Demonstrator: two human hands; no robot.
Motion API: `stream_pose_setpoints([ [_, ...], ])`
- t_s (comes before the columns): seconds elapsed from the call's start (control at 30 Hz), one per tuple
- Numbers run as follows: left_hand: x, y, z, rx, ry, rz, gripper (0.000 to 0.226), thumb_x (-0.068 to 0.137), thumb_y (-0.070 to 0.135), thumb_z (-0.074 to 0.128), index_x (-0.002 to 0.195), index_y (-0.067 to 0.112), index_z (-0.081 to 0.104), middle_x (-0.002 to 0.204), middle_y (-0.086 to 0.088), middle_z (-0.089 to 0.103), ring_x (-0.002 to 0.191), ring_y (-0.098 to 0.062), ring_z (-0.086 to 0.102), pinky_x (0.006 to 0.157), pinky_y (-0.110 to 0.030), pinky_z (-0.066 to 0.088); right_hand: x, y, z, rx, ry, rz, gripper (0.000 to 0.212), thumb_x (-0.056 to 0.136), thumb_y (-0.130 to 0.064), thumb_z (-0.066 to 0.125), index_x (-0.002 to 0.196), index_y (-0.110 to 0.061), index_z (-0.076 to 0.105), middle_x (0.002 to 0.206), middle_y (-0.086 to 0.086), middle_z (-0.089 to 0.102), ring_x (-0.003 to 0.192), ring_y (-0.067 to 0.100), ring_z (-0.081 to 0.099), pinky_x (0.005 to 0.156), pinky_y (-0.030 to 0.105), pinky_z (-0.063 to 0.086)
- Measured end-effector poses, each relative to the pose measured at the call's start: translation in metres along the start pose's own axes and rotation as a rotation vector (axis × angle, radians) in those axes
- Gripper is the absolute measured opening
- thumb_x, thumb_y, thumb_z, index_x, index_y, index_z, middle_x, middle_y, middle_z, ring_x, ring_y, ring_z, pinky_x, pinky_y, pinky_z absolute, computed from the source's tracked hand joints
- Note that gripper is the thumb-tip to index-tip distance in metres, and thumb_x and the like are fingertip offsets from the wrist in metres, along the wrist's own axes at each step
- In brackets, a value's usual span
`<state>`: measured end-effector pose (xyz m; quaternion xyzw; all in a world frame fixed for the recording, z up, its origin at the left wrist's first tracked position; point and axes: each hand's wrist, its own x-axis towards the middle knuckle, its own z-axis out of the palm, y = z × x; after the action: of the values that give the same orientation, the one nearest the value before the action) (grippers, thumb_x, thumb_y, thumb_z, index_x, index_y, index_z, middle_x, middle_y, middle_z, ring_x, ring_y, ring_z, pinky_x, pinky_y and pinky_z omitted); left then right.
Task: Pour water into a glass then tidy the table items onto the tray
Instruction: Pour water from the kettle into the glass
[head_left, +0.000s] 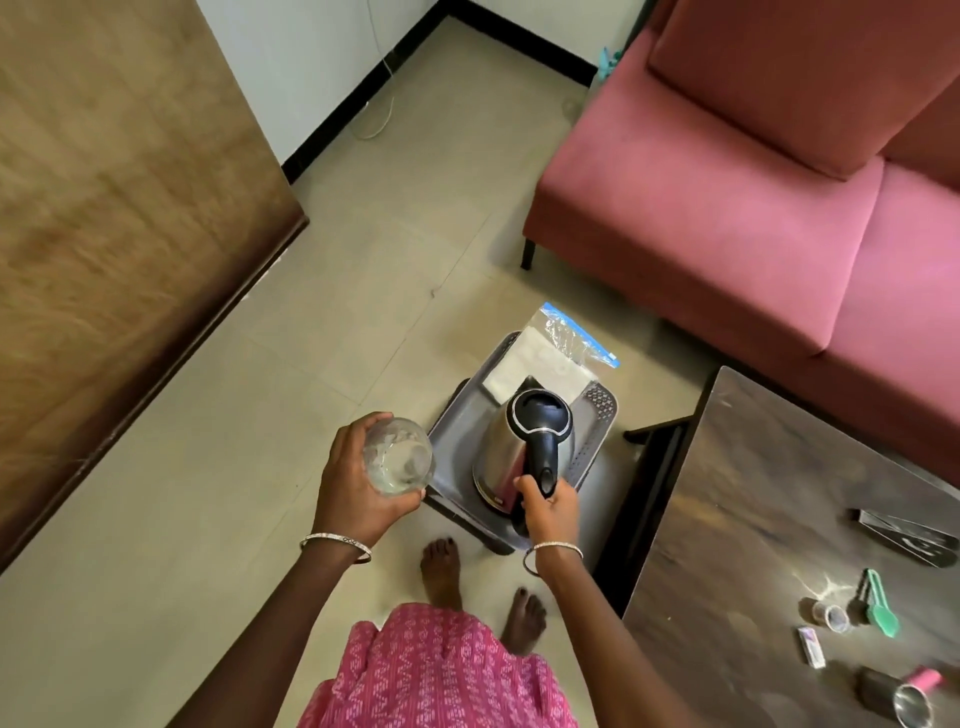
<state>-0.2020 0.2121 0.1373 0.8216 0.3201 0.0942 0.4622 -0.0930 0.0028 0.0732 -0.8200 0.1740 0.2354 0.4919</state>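
Note:
My left hand (358, 486) is wrapped around a clear glass (399, 457), held in the air just left of the grey tray (592, 441). A steel kettle (511, 452) with a black lid and handle stands on the tray, and my right hand (551, 512) grips the lower end of its handle. At the tray's far end lies a white cloth inside a clear zip bag (550, 364). The tray rests on a low stand over the floor.
A dark wooden table (753, 519) at the right carries a steel cup with a pink handle (906, 699), green tongs (883, 603), a small jar (834, 616), a white sachet (811, 646) and a dark metal holder (909, 535). A pink sofa (727, 182) stands behind; a wooden panel (104, 234) is left.

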Motion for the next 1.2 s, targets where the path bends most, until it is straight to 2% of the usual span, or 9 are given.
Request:
stream_pose_setpoints([
  [0.23,0.013,0.032,0.0,0.019,-0.04,0.085,0.094,0.043,0.013,0.092,0.126,0.02,0.049,0.119,0.002,0.052,0.11,-0.02,0.054,0.094,-0.032,0.048,-0.019,-0.042,-0.053,-0.119,-0.038,-0.228,0.027,0.059,-0.024,0.069,0.047,-0.023,0.044,0.048,-0.007,0.042,0.049,0.012,0.04,0.051,0.03,0.033],
  [0.37,0.014,0.048,0.001,0.026,-0.043,0.12,0.094,0.042,0.014,0.092,0.126,0.019,0.05,0.118,0.002,0.051,0.108,-0.021,0.054,0.09,-0.028,0.046,-0.037,-0.08,-0.094,-0.17,-0.05,-0.374,0.028,0.05,-0.023,0.069,0.046,-0.018,0.042,0.048,-0.002,0.038,0.049,0.014,0.034,0.049,0.034,0.029],
  [0.43,0.014,0.056,0.003,0.027,-0.029,0.134,0.094,0.04,0.012,0.092,0.124,0.02,0.05,0.114,0.006,0.049,0.106,-0.021,0.054,0.09,-0.027,0.045,-0.049,-0.095,-0.114,-0.154,-0.068,-0.438,0.028,0.049,-0.02,0.069,0.048,-0.008,0.043,0.048,0.0,0.037,0.05,0.013,0.034,0.046,0.041,0.029],
  [0.5,0.012,0.063,0.004,0.019,-0.019,0.128,0.094,0.04,0.011,0.091,0.123,0.022,0.05,0.112,0.007,0.048,0.103,-0.019,0.054,0.089,-0.026,0.044,-0.06,-0.113,-0.133,-0.146,-0.09,-0.511,0.031,0.048,-0.022,0.068,0.049,-0.003,0.044,0.047,0.0,0.038,0.049,0.012,0.034,0.046,0.039,0.028],
  [0.67,0.009,0.081,0.007,-0.025,-0.049,0.112,0.092,0.039,0.012,0.09,0.121,0.026,0.051,0.114,0.005,0.048,0.096,-0.011,0.053,0.087,-0.022,0.044,-0.083,-0.161,-0.174,-0.213,-0.114,-0.709,0.042,0.057,-0.031,0.082,0.049,-0.01,0.046,0.048,-0.01,0.03,0.048,0.006,0.028,0.046,0.028,0.021],
  [0.77,0.011,0.092,0.012,-0.03,-0.07,0.126,0.091,0.038,0.014,0.09,0.121,0.024,0.053,0.114,0.004,0.049,0.096,-0.011,0.054,0.087,-0.022,0.045,-0.087,-0.183,-0.187,-0.257,-0.119,-0.737,0.063,0.06,-0.052,0.088,0.054,-0.002,0.048,0.05,-0.007,0.031,0.049,0.008,0.028,0.046,0.034,0.021],
  [0.93,0.002,0.109,0.019,-0.055,-0.063,0.166,0.091,0.039,0.015,0.09,0.122,0.024,0.053,0.116,0.004,0.049,0.098,-0.012,0.054,0.083,-0.015,0.04,-0.098,-0.21,-0.199,-0.417,-0.112,-0.8,0.07,0.055,-0.069,0.083,0.058,-0.003,0.061,0.043,0.003,0.04,0.047,0.008,0.03,0.043,0.033,0.026],
  [1.03,-0.001,0.115,0.022,-0.063,-0.063,0.188,0.09,0.04,0.015,0.09,0.122,0.025,0.053,0.116,0.005,0.049,0.098,-0.011,0.055,0.083,-0.012,0.039,-0.104,-0.223,-0.199,-0.531,-0.121,-0.816,0.065,0.054,-0.069,0.082,0.064,-0.007,0.069,0.053,0.018,0.057,0.049,0.01,0.034,0.046,0.041,0.037],
  [1.2,-0.009,0.117,0.024,-0.056,-0.052,0.206,0.091,0.039,0.016,0.09,0.122,0.025,0.054,0.115,0.005,0.049,0.097,-0.01,0.054,0.085,-0.016,0.042,-0.107,-0.239,-0.204,-0.716,-0.149,-0.872,0.07,0.054,-0.072,0.077,0.058,-0.004,0.062,0.048,0.015,0.045,0.048,0.014,0.029,0.046,0.038,0.031],
])
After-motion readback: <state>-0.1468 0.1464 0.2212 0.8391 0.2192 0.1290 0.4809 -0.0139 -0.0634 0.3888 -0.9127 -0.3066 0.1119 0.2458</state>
